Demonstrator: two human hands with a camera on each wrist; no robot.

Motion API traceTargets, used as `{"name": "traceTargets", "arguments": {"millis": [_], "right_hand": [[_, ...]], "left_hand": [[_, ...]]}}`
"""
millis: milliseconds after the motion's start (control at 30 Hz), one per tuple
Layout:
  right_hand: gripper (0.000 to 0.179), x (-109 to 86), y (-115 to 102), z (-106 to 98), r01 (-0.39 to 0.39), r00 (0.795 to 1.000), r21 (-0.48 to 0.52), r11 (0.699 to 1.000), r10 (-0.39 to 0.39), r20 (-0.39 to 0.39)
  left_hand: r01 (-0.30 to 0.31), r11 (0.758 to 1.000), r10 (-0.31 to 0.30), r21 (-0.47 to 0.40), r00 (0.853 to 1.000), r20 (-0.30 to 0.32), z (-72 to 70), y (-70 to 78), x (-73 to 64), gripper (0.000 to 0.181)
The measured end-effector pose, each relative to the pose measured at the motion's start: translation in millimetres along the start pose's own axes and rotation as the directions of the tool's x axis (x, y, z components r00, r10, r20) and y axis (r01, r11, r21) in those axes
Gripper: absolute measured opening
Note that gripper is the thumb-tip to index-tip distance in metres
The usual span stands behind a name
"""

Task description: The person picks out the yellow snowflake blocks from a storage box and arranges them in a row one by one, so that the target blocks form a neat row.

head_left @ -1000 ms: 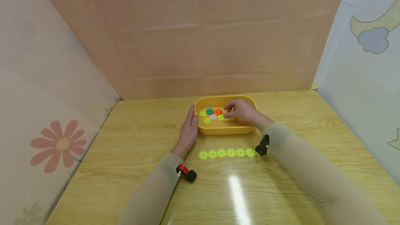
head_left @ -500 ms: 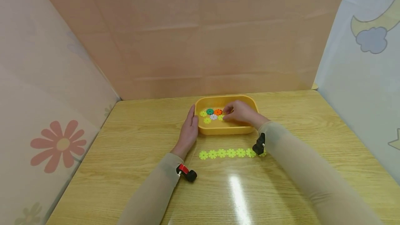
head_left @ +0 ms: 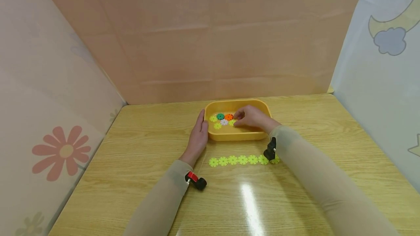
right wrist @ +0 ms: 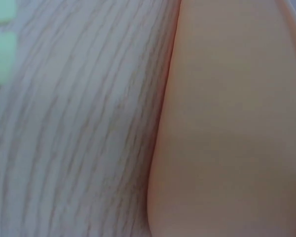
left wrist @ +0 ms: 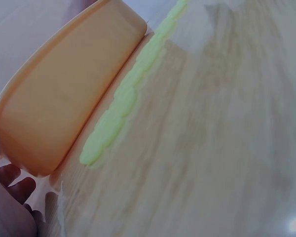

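My left hand [head_left: 198,137] rests against the left side of a yellow-orange tray [head_left: 237,137], its fingers extended along the wall. In the left wrist view, fingertips [left wrist: 20,189] show beside the tray's rounded end. My right hand [head_left: 254,116] reaches over the near rim into the tray, with a gap between thumb and fingers. Its thumb is at the edge of a yellow-green notched flower disc [head_left: 232,123]. Nearby in the tray lie a green disc [head_left: 220,117], an orange disc [head_left: 229,117], a white disc [head_left: 224,122] and other yellow-green discs. The right wrist view shows no fingers.
A straight row of several joined yellow-green flower discs [head_left: 242,160] lies on the wooden table [head_left: 147,141] in front of the tray. The right wrist camera partly covers its right end. A pinkish-brown backdrop [head_left: 210,46] stands behind, with pale printed panels on both sides.
My right hand and forearm have shifted slightly left, and the thumb and fingers have drawn a little closer together. More of the row's right end shows. My left hand has stayed put.
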State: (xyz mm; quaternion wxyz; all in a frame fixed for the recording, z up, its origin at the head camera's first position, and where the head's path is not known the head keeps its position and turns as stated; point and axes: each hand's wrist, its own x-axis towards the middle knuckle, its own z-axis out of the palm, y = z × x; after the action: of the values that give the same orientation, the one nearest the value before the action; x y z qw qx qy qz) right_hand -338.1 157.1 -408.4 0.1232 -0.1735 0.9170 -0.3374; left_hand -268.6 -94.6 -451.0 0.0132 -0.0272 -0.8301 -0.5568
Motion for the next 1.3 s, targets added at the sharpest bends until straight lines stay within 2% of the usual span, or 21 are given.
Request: {"name": "traceTargets", "arguments": {"millis": [567, 1300], "right_hand": [[0.025, 7.6, 3.7, 4.5, 0.017, 1.0, -0.02, 1.0, -0.017, -0.002], [0.027, 9.9, 0.3, 10.1, 0.048, 0.999, -0.028, 0.998, -0.048, -0.005]], "left_hand": [[-0.001, 1.0, 0.001, 0.003, 1.0, 0.002, -0.7, -1.4, 1.5, 0.063], [0.005, 1.0, -0.005, 0.002, 1.0, -0.002, 0.0, -3.2, 2.7, 0.062]]}}
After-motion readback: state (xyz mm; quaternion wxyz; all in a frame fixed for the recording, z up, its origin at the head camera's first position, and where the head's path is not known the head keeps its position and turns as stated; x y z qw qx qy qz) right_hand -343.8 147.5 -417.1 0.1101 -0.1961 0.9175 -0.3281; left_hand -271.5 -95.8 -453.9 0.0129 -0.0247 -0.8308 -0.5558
